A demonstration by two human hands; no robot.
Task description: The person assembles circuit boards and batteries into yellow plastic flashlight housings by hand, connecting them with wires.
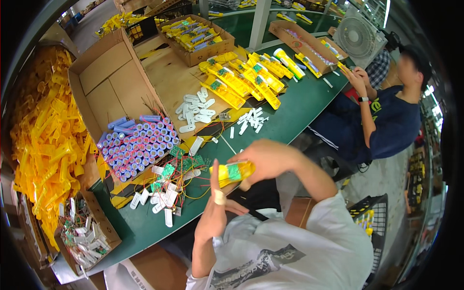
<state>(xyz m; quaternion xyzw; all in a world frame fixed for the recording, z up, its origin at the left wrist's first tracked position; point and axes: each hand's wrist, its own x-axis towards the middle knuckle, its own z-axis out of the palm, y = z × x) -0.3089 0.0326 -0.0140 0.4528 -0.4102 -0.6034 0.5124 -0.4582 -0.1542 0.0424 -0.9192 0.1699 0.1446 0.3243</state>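
In front of my chest I hold a yellow plastic casing with a green circuit board in it. My right hand is closed around its far side and right end, slightly blurred. My left hand is at the left end, one taped finger upright across it, other fingers stretched out below. Left of my hands, loose green boards with red and yellow wires lie among white plastic pieces. Beyond them, purple battery cells stand in rows in an open carton.
Yellow casings with boards lie across the green table, near white clips and small white parts. A yellow heap and a parts box flank the left. A co-worker sits right, near a fan.
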